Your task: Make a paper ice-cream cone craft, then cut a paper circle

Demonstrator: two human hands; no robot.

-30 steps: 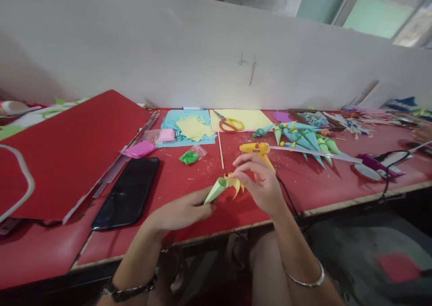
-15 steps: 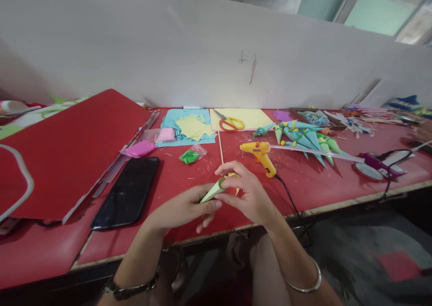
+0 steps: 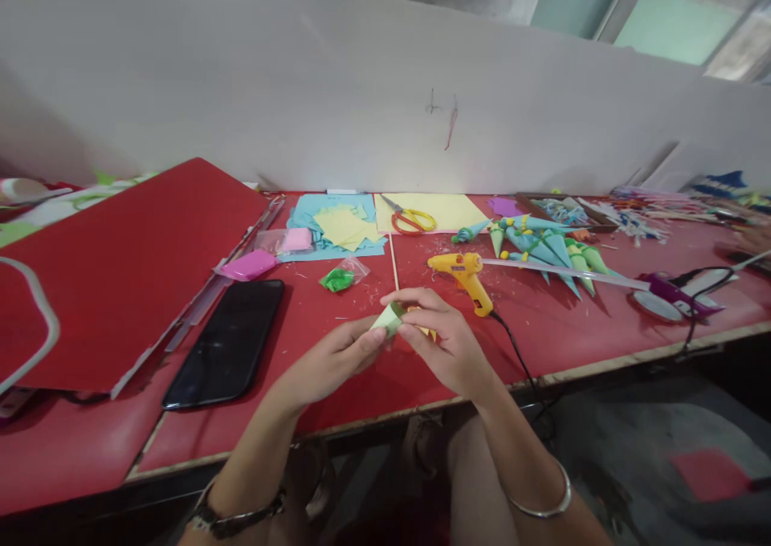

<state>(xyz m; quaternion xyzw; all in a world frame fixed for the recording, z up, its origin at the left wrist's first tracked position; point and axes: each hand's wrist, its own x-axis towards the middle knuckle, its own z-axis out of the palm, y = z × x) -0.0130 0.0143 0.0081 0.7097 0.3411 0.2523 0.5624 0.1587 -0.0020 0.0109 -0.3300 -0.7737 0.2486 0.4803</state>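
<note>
1. Currently left hand point(image 3: 331, 361) pinches pale green paper roll point(image 3: 386, 321), thumb on near side.
2. Right hand point(image 3: 449, 341): fingertips at roll's open end; can't tell if pinching.
3. Yellow paper piece point(image 3: 429, 333) by right fingers, mostly hidden.
4. Glue gun point(image 3: 467, 273) beyond grip, rightward; phone point(image 3: 226, 345) left of grip.

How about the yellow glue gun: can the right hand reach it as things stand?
Probably yes: the yellow glue gun lies just beyond the right hand, nothing visibly between, though that hand works at the green rolled paper.
</note>
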